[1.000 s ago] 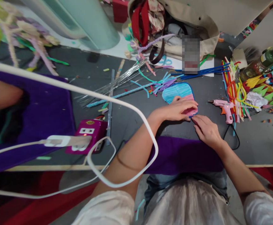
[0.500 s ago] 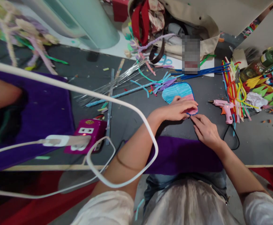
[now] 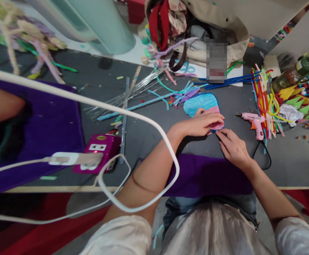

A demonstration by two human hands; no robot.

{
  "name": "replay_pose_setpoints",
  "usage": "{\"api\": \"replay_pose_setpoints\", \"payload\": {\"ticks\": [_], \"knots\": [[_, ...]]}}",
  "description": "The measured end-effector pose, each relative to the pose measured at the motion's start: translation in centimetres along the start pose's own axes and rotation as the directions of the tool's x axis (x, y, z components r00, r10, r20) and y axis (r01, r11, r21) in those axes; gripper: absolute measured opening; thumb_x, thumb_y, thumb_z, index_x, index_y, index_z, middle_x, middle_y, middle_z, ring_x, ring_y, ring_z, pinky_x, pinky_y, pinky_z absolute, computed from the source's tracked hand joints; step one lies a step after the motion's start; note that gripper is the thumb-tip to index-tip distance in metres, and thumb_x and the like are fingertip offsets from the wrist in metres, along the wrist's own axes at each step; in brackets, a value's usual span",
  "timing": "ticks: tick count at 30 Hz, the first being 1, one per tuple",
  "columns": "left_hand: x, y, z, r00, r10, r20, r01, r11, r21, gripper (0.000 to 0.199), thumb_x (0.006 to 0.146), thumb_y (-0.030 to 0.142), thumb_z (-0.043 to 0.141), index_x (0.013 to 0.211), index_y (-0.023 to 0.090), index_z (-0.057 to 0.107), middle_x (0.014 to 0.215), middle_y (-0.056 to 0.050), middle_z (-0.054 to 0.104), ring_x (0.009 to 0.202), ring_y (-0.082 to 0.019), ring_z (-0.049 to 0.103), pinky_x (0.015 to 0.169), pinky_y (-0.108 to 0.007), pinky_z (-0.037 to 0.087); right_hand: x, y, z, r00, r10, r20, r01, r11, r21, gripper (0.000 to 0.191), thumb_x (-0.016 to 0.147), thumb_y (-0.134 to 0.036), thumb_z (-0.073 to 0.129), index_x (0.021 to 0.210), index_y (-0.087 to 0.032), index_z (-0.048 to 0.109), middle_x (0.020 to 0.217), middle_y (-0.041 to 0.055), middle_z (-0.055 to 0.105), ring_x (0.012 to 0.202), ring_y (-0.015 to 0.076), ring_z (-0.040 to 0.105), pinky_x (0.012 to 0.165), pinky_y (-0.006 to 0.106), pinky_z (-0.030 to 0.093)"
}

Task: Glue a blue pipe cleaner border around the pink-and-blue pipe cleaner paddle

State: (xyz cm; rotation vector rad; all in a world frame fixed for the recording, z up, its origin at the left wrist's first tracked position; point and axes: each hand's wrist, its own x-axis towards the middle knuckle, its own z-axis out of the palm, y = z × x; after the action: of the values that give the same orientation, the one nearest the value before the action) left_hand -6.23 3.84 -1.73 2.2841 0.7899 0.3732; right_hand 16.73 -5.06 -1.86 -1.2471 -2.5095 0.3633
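A flat, rounded piece made of rows of light-blue and pink pipe cleaners (image 3: 201,103) lies on the dark table. A dark-blue pipe cleaner (image 3: 219,106) runs along its right edge. My left hand (image 3: 206,122) rests over the pink part, its fingers curled down onto the piece and partly hiding it. At the lower right corner, my right hand (image 3: 231,143) has thumb and fingertips closed together on the dark-blue edging. The exact grip of both hands is partly hidden. To the right of my hands lies a pink glue gun (image 3: 253,122), its nozzle pointing left.
Bundled coloured pipe cleaners (image 3: 266,102) and a glass bottle (image 3: 290,74) are on the right. Dark-blue stems (image 3: 229,83) and a canvas bag (image 3: 234,42) lie behind. A white cable (image 3: 144,120) loops across the near left, by a purple power strip (image 3: 97,156). Another person's arm (image 3: 3,104) is far left.
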Motion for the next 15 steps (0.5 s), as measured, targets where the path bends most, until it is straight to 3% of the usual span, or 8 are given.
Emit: {"api": "replay_pose_setpoints", "payload": {"ticks": [15], "knots": [[0.02, 0.41, -0.23, 1.0, -0.001, -0.019, 0.0, 1.0, -0.024, 0.044, 0.087, 0.018, 0.051, 0.129, 0.025, 0.063, 0.151, -0.009, 0.061, 0.141, -0.028, 0.051, 0.115, -0.048, 0.026, 0.08, 0.13, -0.26, 1.0, -0.004, 0.02, 0.004, 1.0, 0.008, 0.044, 0.1, -0.018, 0.047, 0.142, -0.015, 0.061, 0.137, 0.0181, 0.064, 0.128, 0.0266, 0.063, 0.099, 0.038, 0.06]]}}
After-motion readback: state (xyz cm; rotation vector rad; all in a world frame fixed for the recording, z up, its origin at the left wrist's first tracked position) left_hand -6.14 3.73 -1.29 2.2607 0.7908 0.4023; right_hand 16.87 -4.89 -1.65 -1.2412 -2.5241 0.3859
